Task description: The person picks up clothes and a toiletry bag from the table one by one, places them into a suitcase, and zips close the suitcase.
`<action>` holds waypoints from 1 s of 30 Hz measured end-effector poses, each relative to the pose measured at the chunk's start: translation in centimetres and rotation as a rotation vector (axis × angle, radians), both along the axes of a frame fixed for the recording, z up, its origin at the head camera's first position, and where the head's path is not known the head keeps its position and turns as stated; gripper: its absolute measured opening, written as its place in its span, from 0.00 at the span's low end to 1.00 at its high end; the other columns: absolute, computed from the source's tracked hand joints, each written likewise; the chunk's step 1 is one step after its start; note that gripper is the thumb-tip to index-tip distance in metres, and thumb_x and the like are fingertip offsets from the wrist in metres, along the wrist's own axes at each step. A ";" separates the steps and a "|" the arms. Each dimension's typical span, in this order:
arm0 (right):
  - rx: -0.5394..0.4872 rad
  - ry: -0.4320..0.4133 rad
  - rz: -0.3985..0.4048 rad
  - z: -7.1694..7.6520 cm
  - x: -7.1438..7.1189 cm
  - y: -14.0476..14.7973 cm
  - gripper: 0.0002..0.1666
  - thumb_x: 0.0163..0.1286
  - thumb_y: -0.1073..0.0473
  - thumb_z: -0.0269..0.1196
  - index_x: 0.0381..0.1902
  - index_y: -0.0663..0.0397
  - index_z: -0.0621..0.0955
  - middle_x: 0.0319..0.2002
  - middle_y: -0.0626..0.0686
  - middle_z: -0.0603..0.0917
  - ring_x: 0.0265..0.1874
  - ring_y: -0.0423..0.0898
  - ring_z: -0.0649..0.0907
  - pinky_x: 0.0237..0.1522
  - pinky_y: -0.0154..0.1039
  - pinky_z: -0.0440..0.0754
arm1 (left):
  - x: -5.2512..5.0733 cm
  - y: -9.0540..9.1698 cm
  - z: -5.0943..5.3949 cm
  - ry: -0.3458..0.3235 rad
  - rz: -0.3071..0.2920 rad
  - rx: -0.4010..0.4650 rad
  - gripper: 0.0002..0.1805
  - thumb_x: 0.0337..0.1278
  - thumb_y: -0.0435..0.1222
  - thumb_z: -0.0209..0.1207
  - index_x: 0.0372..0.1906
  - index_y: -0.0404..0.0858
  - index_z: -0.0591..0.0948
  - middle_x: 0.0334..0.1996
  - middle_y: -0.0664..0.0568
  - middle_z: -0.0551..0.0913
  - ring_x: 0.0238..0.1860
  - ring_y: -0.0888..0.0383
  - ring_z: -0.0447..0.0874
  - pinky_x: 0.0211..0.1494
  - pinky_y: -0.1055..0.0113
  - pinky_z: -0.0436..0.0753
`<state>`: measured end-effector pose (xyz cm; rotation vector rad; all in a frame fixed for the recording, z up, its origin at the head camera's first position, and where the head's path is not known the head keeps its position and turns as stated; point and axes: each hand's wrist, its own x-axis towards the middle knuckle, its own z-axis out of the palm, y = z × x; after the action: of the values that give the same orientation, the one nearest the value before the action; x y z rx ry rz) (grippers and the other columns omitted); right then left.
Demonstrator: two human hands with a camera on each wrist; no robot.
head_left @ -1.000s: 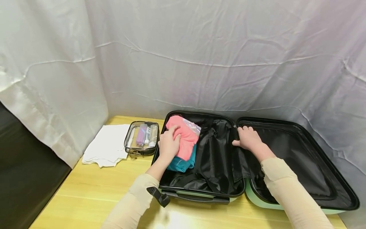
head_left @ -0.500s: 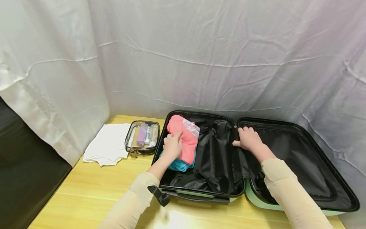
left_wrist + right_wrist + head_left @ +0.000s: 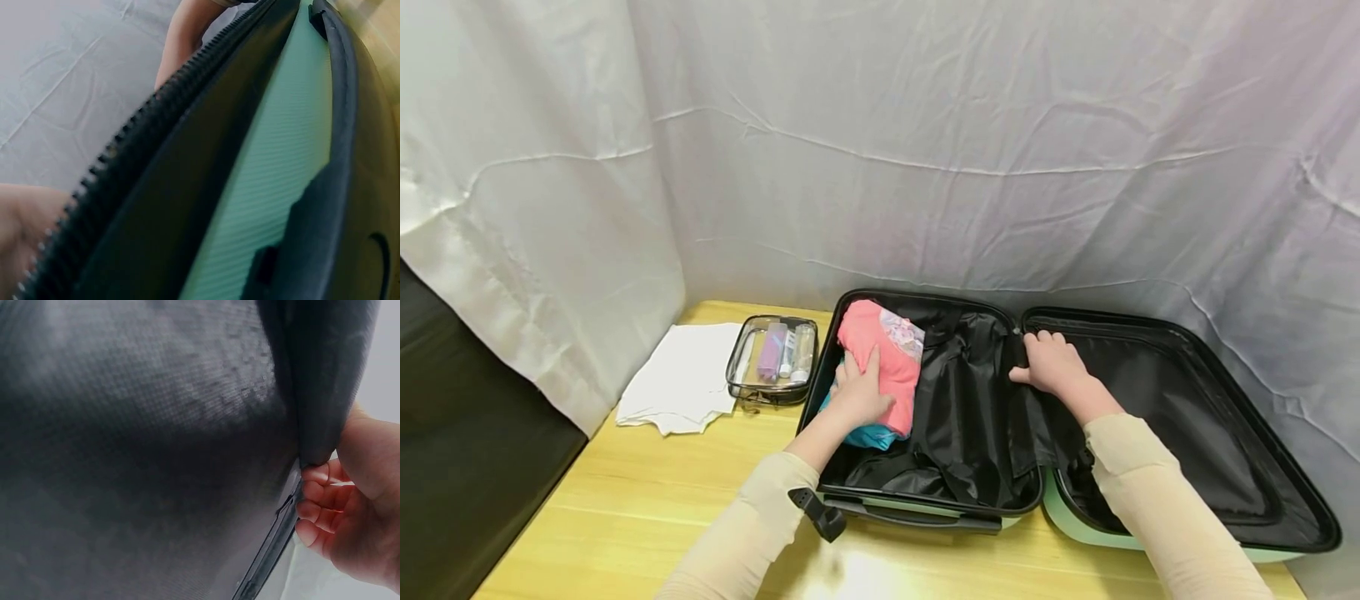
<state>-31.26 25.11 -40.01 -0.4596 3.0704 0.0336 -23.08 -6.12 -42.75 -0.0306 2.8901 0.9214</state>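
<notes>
A green suitcase (image 3: 917,504) with black lining lies unfolded on the table. Its left half bears a folded pink garment (image 3: 901,379) with a printed patch, on top of a blue garment (image 3: 871,437). My left hand (image 3: 857,393) rests on the pink garment's left side, fingers spread. At the suitcase's hinge my right hand (image 3: 1054,363) grips the edge of a black fabric divider (image 3: 1028,429); in the right wrist view its fingers curl at the cloth's edge. The left wrist view shows mostly the suitcase's zipper (image 3: 147,125), with part of the left hand behind it.
Left of the suitcase stands a clear toiletry pouch (image 3: 745,354) with small bottles and a purple item inside. Beside it lies a folded white cloth (image 3: 681,379). A grey curtain (image 3: 925,150) hangs behind the wooden table (image 3: 617,508).
My left hand has shifted over the pink garment, and its fingers have spread from a bent pose. The pink garment lies slightly straighter. The right hand has kept its place.
</notes>
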 end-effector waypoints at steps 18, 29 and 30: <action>-0.011 -0.009 0.000 0.0 0.1 0.1 0.42 0.66 0.44 0.63 0.62 0.75 0.68 0.57 0.77 0.71 0.57 0.74 0.70 0.56 0.66 0.71 | 0.2 0.0 0.3 -0.108 -0.138 -0.325 0.52 0.62 0.58 0.54 0.78 0.39 0.41 0.79 0.42 0.32 0.80 0.48 0.28 0.79 0.44 0.42; -0.010 -0.007 0.001 0.2 0.2 0.0 0.42 0.66 0.44 0.63 0.61 0.75 0.68 0.57 0.77 0.71 0.56 0.74 0.70 0.55 0.67 0.71 | 0.6 -0.2 0.5 -0.120 -0.142 -0.257 0.52 0.61 0.58 0.56 0.78 0.36 0.45 0.79 0.39 0.38 0.80 0.45 0.37 0.79 0.43 0.47; -0.009 -0.008 0.002 0.2 0.2 -0.1 0.42 0.66 0.44 0.63 0.61 0.75 0.68 0.57 0.77 0.71 0.56 0.74 0.70 0.55 0.67 0.71 | 0.6 -0.3 0.6 -0.113 -0.144 -0.256 0.52 0.61 0.58 0.56 0.78 0.37 0.45 0.79 0.39 0.38 0.80 0.45 0.36 0.79 0.42 0.46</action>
<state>-31.09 25.04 -39.85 -0.4628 3.0638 0.0177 -22.47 -6.42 -42.14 0.0996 2.8401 0.5057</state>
